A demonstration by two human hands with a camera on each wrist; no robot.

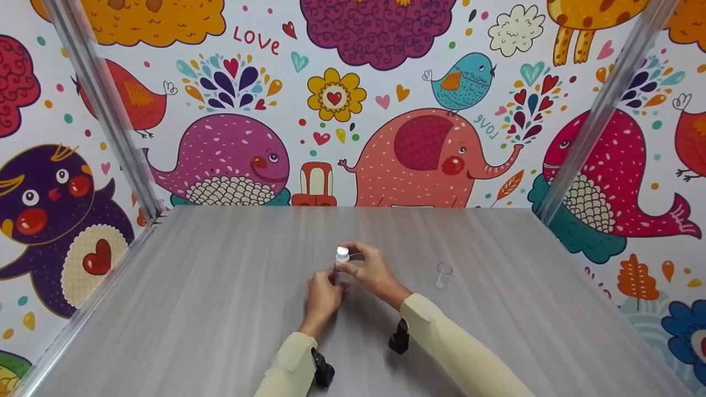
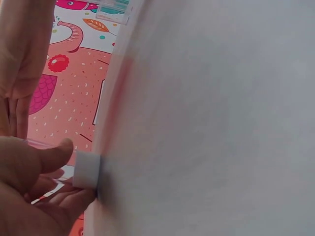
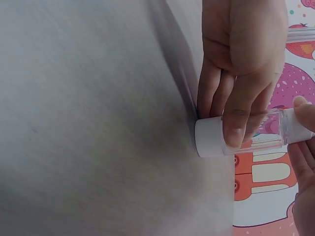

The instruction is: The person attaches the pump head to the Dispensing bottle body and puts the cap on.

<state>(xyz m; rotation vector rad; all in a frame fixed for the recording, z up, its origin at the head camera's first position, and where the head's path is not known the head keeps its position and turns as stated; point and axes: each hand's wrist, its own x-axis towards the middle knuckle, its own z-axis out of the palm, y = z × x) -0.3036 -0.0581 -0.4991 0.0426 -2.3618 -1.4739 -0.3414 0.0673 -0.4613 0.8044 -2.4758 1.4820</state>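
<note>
A small clear bottle (image 3: 268, 142) stands upright, its white base (image 3: 208, 138) right at the tabletop in the right wrist view. My left hand (image 1: 323, 298) grips its lower part, thumb across the clear wall just above the base. At the upper end my right hand (image 1: 376, 273) pinches the white top (image 1: 342, 254) between thumb and fingers. In the left wrist view the white base (image 2: 87, 170) shows beside the left fingers, which cover much of the clear body. A clear cap (image 1: 443, 275) sits on the table to the right of both hands.
The grey wood-grain table (image 1: 220, 275) reaches back to a wall with painted animals (image 1: 231, 149). Metal posts (image 1: 105, 110) rise at its back corners. Black wrist cameras (image 1: 399, 337) hang under the cream sleeves (image 1: 452, 342).
</note>
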